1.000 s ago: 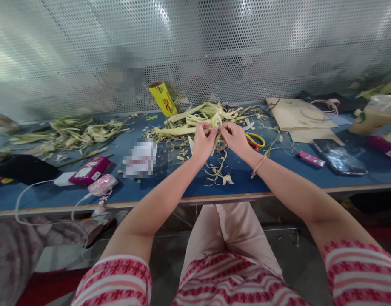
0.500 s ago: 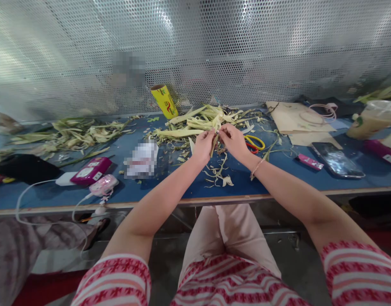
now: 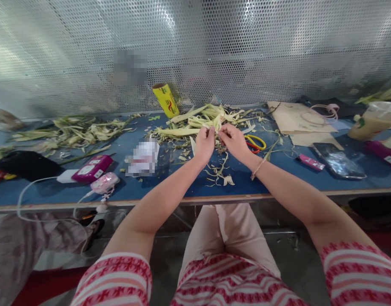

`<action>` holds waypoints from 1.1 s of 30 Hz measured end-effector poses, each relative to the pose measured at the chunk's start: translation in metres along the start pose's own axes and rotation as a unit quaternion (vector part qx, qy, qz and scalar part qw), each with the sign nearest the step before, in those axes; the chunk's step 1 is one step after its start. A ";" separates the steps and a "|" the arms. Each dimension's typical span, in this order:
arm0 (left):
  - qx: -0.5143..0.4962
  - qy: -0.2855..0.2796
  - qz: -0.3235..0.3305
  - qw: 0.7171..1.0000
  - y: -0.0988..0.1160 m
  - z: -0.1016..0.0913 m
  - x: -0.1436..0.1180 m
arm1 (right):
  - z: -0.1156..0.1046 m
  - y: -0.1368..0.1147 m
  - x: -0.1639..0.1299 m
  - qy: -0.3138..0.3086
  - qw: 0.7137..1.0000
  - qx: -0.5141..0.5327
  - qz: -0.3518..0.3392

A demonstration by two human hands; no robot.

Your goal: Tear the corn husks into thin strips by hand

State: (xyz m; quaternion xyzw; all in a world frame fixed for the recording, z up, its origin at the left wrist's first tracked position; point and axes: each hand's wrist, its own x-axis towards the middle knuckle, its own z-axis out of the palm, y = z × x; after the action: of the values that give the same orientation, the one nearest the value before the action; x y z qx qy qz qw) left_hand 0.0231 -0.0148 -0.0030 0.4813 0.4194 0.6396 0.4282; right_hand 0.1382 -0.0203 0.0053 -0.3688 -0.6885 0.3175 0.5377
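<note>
Both left hand (image 3: 205,143) and right hand (image 3: 232,138) pinch pale husk (image 3: 217,123) | near-touching, likely for fine control | scissors (image 3: 264,143) 3 o'clock of right hand, presumably for reach

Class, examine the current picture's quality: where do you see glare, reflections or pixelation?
Head view: bright glare on the perforated metal panel; same view: pale reflections on the phone; same view: blocky pixelation on the white packet.

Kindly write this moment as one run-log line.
left hand: at husk; right hand: at husk, beside left; grip: too small to tell; scissors: beside right hand
</note>
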 end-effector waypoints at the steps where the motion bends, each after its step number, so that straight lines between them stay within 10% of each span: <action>1: 0.011 0.008 0.011 1.000 0.000 -0.001 0.001 | 0.000 -0.001 0.000 0.000 1.000 0.006 0.000; 21: 0.008 0.029 0.044 0.999 0.002 -0.002 0.003 | -0.001 0.001 0.006 -0.029 0.993 0.113 0.033; 33: -0.149 -0.049 -0.114 0.981 0.026 -0.016 0.015 | -0.018 0.017 0.017 0.047 0.948 0.259 0.178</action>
State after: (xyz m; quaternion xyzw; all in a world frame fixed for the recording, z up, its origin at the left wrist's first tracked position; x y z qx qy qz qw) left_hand 0.0009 -0.0095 0.0228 0.3921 0.3497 0.6175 0.5853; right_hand 0.1564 0.0036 0.0040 -0.3481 -0.4800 0.5576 0.5809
